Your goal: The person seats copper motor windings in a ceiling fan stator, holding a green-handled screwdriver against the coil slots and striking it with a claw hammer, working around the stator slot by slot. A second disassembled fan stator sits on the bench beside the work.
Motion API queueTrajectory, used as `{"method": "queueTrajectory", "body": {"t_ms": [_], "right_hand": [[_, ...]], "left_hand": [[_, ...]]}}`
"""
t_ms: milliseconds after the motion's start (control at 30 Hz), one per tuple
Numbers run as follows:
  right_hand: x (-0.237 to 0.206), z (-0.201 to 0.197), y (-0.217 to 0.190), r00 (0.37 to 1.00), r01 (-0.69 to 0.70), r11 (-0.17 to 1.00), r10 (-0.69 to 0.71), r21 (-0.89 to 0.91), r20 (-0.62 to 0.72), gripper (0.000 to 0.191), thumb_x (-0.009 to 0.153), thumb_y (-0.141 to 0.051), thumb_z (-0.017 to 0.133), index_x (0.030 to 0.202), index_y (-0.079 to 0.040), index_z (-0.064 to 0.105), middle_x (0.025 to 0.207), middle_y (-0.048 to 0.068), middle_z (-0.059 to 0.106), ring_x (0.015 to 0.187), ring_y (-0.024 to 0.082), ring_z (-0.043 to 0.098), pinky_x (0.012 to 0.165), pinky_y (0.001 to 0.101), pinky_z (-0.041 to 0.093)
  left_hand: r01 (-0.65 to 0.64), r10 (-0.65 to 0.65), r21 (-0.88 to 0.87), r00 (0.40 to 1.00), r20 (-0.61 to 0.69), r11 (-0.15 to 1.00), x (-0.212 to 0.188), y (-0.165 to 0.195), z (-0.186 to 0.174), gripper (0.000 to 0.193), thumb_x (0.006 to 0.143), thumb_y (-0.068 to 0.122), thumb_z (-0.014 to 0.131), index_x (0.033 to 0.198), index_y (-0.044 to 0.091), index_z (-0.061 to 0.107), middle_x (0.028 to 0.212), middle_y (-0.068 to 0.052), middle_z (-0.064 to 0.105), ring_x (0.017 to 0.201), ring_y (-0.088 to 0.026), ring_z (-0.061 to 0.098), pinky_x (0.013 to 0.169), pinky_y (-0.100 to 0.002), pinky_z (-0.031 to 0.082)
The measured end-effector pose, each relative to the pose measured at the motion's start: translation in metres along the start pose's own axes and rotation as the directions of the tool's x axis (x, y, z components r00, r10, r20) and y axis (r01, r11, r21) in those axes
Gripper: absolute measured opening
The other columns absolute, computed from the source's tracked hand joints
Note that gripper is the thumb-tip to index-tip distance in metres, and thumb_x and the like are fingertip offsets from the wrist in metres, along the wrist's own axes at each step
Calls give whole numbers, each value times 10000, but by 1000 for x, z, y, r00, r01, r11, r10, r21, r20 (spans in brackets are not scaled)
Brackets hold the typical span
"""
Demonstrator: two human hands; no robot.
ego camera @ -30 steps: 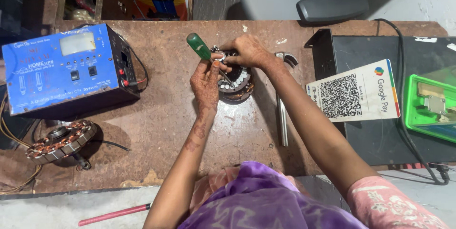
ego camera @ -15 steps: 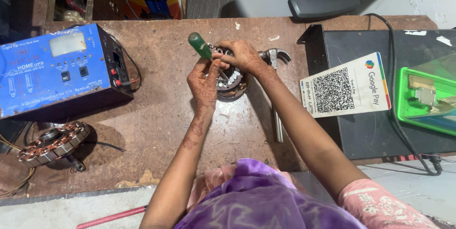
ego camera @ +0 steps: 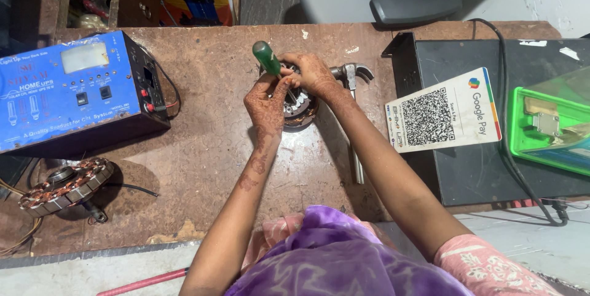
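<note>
Left hand (ego camera: 265, 101) grip holds green-handled screwdriver (ego camera: 266, 58) over round metal motor (ego camera: 299, 105); right hand (ego camera: 312, 74) grip clasps motor rim; rough brown desk (ego camera: 203, 148).

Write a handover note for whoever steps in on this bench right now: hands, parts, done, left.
Left hand: shut on the green-handled screwdriver, tip down into the round motor part.
Right hand: resting on top of that part, steadying it; grip not clear.
Hammer lies just right of the part, untouched. Blue power unit and a copper-wound stator sit at the left of the bench.
Done: the part is on the bench with the tool engaged. Left: the screwdriver work itself; progress cannot be told.
</note>
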State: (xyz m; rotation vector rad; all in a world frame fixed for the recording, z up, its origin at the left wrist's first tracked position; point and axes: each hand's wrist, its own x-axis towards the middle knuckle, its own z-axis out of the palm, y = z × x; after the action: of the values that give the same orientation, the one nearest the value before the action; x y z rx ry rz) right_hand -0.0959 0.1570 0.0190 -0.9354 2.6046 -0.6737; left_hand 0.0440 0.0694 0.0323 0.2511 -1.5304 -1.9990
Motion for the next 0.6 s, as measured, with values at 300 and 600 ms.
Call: {"method": "queueTrajectory", "body": {"t_ms": [300,600], "right_hand": [[4,5,4,993,-110,994,109,23,52,471,858,-257,732,1319,-280,639,1140,51,752,1051,185,719,1009,417,549],[4,6,8,998,-64,993,62,96,25,578,790,-455,774,1319,-259,649,1149,68,740,1074,208,703,1007,448,534]], "left_hand": [[-37,31,159,999,42,987,0,-7,3,176,918,153,785,1092,136,772,1031,-26,786,948,-105,751,858,-273,626],[78,-85,177,996,33,981,-1,6,-4,261,930,138,741,1188,104,730,1096,-40,765,1022,-121,729,912,-283,617]]}}
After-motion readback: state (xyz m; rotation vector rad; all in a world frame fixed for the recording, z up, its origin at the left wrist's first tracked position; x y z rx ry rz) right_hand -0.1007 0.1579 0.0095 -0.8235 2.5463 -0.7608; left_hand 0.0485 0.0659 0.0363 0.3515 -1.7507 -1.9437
